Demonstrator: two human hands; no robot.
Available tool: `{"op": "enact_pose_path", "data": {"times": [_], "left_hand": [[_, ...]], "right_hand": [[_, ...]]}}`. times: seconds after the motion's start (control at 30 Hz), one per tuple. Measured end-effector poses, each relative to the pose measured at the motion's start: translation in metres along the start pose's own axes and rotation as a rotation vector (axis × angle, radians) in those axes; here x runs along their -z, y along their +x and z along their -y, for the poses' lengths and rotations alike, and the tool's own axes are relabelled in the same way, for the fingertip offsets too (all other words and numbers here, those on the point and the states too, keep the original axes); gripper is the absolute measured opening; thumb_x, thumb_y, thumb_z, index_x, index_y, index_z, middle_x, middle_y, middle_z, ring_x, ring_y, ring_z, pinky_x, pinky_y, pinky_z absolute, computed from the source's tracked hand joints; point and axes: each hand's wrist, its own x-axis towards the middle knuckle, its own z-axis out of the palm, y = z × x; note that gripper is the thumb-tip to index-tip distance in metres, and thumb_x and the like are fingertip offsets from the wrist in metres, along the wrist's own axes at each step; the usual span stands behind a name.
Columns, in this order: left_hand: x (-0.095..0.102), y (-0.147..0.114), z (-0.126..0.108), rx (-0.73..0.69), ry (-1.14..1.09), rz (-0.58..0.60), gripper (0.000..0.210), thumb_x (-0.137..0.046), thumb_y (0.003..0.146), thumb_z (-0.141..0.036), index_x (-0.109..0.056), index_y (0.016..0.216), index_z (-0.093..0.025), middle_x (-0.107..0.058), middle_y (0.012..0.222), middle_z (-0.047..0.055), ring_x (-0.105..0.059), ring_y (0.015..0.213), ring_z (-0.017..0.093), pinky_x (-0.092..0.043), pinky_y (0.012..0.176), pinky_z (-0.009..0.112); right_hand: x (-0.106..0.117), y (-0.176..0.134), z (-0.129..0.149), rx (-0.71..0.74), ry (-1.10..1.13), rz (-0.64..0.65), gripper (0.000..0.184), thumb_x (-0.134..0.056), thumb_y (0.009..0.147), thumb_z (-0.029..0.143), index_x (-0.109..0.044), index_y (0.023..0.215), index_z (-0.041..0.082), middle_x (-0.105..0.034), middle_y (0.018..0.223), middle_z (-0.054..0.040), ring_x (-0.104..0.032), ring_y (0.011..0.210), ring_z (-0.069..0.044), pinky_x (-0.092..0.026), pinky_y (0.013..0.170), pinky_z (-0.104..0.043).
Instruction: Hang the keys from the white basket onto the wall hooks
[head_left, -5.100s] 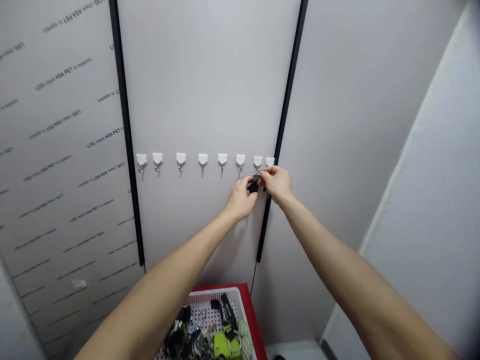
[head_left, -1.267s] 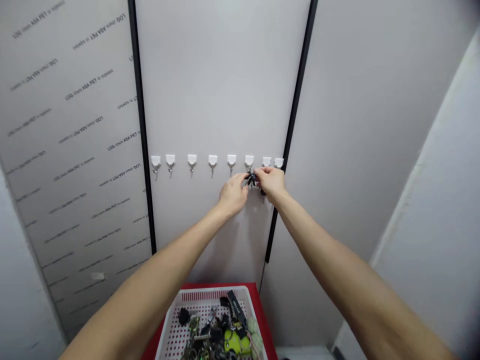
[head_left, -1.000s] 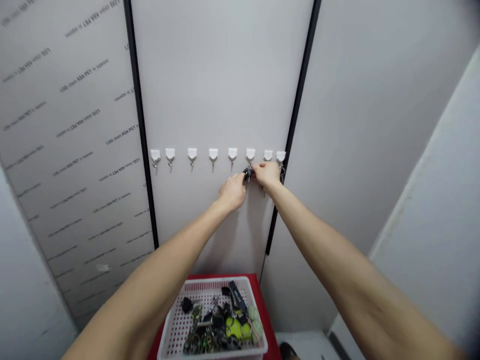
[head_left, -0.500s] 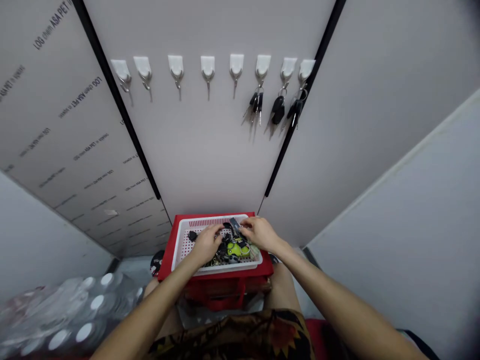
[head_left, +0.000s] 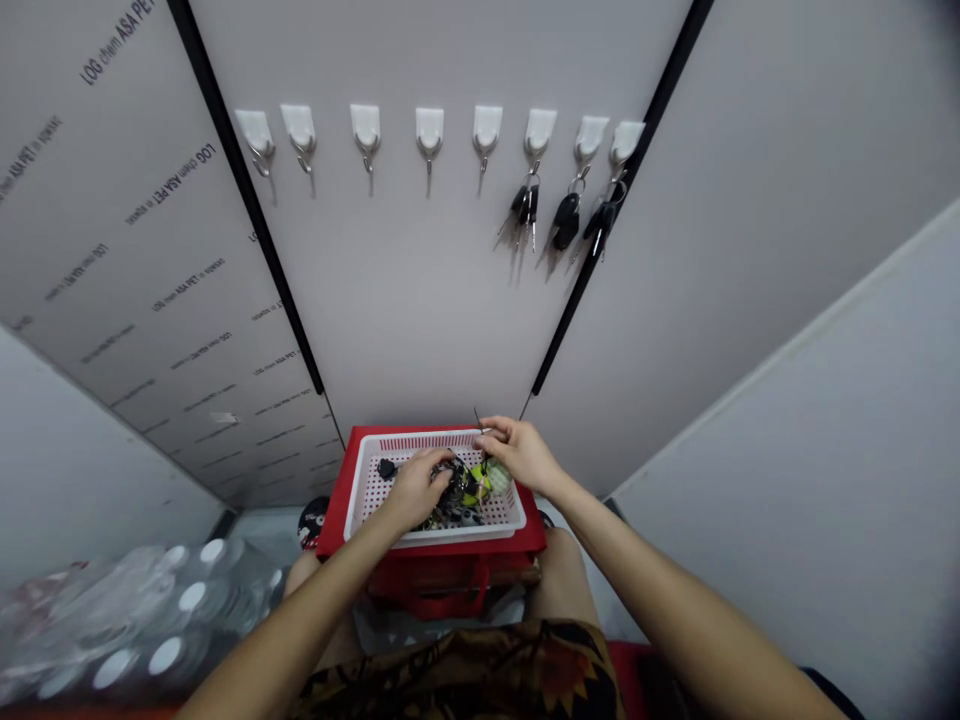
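Note:
A white perforated plastic basket [head_left: 361,500] holds a jumbled pile of keys and key rings [head_left: 457,495], with a yellow-green piece [head_left: 478,482] among them. My left hand [head_left: 416,490] reaches into the basket, its fingers and thumb curled around dark keys at the pile's left side. Over the basket's far right corner, my right hand [head_left: 517,455] pinches a thin dark cord [head_left: 478,420] that sticks up past the fingertips. A pale green round item [head_left: 499,477] lies below that hand. One black key [head_left: 386,469] lies apart at the basket's left.
The basket stands on a red box-like bag [head_left: 341,520] between my knees. Several white hooks [head_left: 430,130] line the wall ahead; three bunches of keys [head_left: 568,220] hang from the rightmost ones. Bottles with white caps [head_left: 191,597] stand in plastic wrap at the lower left.
My right hand has lifted slightly, and the dark strap-like piece near it has shifted, with a thin end now pointing up. My left hand stays at the pile. The view has shifted slightly.

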Motion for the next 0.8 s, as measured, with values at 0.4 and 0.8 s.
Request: {"op": "enact_pose_path", "data": {"times": [0.4, 0.8], "left_hand": [[0.014, 0.018, -0.011, -0.026, 0.47, 0.324, 0.037, -0.041, 0.058, -0.016, -0.051, 0.093, -0.015, -0.053, 0.094, 0.008, -0.044, 0.089, 0.021, -0.033, 0.079, 0.032], [0.014, 0.015, -0.005, -0.054, 0.396, 0.298, 0.02, -0.042, 0.06, -0.015, -0.054, 0.075, -0.017, -0.053, 0.079, 0.004, -0.049, 0.073, 0.015, -0.038, 0.067, 0.025]], "right_hand": [[0.009, 0.009, -0.009, 0.033, -0.225, -0.108, 0.032, -0.044, 0.063, 0.024, -0.049, 0.092, 0.011, -0.056, 0.064, -0.0025, -0.05, 0.058, -0.012, -0.039, 0.059, -0.026], [-0.023, -0.014, 0.01, 0.128, -0.857, 0.153, 0.021, -0.045, 0.062, 0.025, -0.054, 0.08, 0.017, -0.059, 0.073, -0.007, -0.053, 0.069, -0.018, -0.039, 0.059, -0.027]]}}
